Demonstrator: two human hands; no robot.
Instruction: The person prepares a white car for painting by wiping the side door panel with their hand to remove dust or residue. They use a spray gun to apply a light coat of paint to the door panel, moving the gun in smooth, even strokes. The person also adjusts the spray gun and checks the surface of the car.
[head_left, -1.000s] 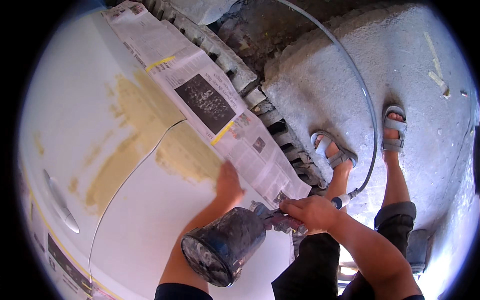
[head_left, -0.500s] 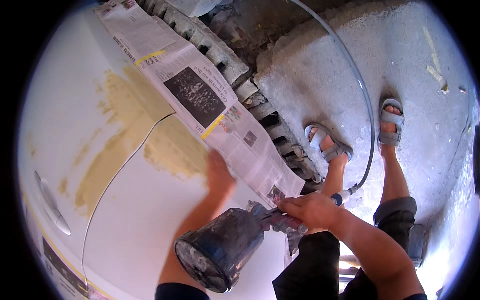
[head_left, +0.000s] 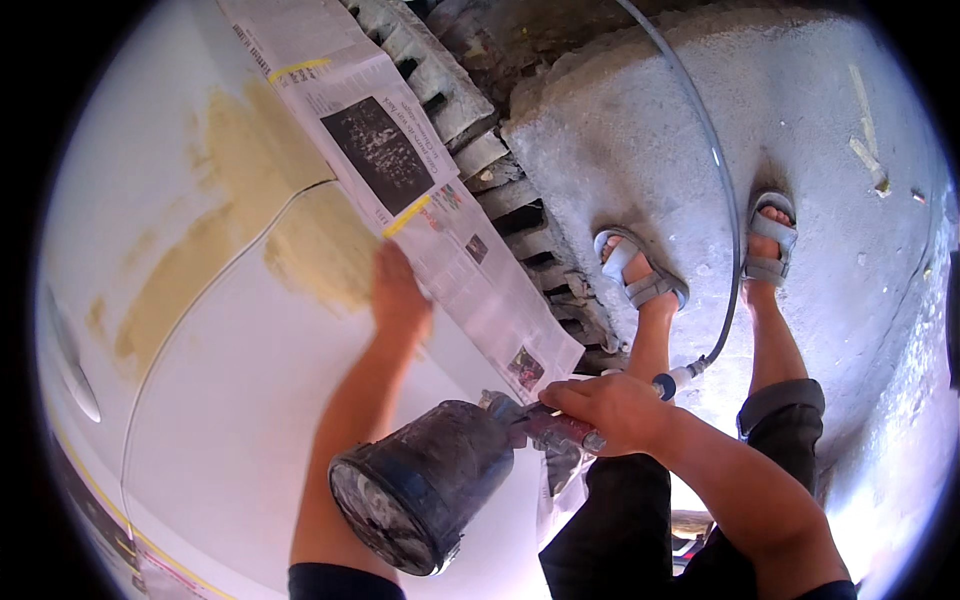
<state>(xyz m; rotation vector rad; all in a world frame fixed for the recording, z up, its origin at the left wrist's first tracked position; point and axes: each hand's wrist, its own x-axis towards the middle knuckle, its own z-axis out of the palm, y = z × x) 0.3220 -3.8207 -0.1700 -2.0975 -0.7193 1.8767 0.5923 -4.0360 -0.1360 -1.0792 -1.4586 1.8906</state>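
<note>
Blackish spray gun (head_left: 430, 475), 1, clasped in right grip (head_left: 622, 412); left grip (head_left: 400, 297) spread against 1 white panel (head_left: 250, 370); 2 sandals (head_left: 655, 287).

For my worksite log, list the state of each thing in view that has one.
Spray gun, held in the right grip.
Cup, dark and smeared, tipped sideways.
Hose, curved, running toward the right grip.
Left grip, open at the car panel, contact unclear.
Car panel, white with tan patches.
Newspaper, spread along the panel's edge, yellow tape strips across it.
Sandals, worn.
Trouser cuff, rolled up.
</note>
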